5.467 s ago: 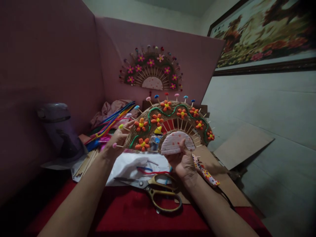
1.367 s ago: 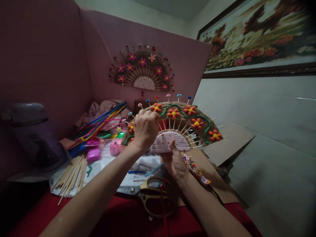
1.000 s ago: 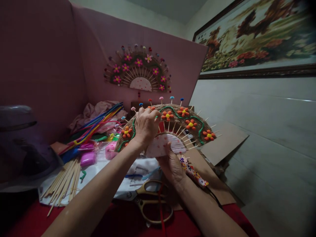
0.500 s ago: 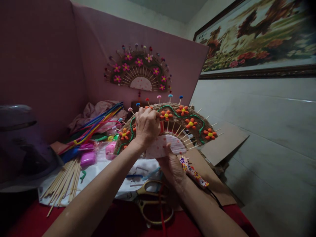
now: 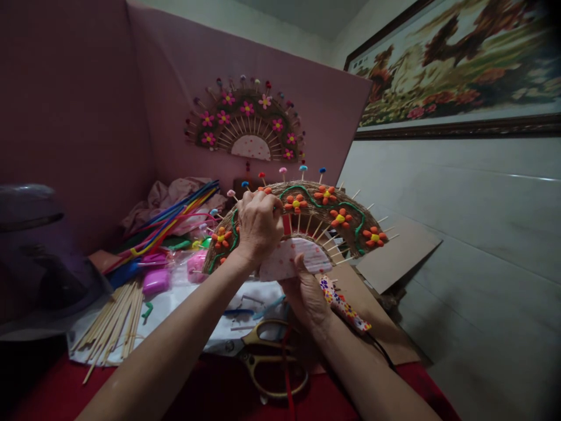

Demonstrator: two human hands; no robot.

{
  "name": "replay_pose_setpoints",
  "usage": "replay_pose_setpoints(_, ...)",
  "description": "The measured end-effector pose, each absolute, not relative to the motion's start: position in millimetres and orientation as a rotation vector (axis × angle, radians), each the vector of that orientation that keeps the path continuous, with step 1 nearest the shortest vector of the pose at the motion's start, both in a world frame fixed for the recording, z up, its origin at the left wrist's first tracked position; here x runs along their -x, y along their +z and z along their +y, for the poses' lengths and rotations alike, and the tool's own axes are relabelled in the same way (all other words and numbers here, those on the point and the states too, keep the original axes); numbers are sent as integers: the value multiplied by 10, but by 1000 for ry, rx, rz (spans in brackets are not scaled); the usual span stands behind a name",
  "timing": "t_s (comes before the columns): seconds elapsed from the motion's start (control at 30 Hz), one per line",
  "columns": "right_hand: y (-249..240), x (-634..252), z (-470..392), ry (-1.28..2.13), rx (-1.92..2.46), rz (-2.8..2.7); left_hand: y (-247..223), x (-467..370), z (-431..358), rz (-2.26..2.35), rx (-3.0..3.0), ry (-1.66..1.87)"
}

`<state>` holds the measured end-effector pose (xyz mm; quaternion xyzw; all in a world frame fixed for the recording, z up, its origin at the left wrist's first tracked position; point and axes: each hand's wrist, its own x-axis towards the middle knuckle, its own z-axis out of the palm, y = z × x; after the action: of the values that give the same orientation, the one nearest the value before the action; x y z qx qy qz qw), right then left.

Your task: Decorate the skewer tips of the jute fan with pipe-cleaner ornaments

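A fan-shaped craft (image 5: 315,204) of brown twine, with orange clay flowers, a wavy green line and thin sticks, is held up over the table. Coloured balls cap the sticks on its left and top; the sticks at its right end are bare. My right hand (image 5: 304,292) grips the pale spotted half-round base (image 5: 298,260) from below, thumb in front. Across the fan's left part lies my left hand (image 5: 259,225), fingers bent and pressed together at the band; whatever the fingertips hold is hidden.
Gold-handled scissors (image 5: 267,356) lie at the red table's (image 5: 219,392) front. Wooden sticks (image 5: 111,318), purple clay (image 5: 155,280) and coloured strips (image 5: 175,219) are on the left. A flower-patterned tool (image 5: 344,304) rests on cardboard (image 5: 377,327). A similar fan (image 5: 245,120) hangs behind.
The fan has shifted very slightly to the right, and my left hand's fingers have moved a little. Both hands keep nearly the same places.
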<state>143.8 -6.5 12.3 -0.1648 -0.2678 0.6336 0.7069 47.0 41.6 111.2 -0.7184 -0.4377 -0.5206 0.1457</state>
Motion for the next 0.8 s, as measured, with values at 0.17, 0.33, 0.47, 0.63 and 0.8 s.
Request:
replay_pose_setpoints(0.17, 118, -1442, -64, 1410, 365, -593, 1084, -477, 418, -1212, 2057, -1520)
replay_pose_setpoints(0.33, 119, -1449, -51, 1395, 411, -551, 1083, -476, 394, -1213, 2000, -1540)
replay_pose_setpoints(0.47, 125, -1445, -54, 1390, 392, -586, 1074, -473, 424, -1221, 1996, -1539)
replay_pose_setpoints(0.63, 133, -1436, -70, 1397, 386, -621, 1041, -496, 487, -1193, 1993, -1518)
replay_pose_setpoints(0.8, 148, -1435, -67, 1405, 372, -573, 1036, -501, 456, -1118, 1990, -1540)
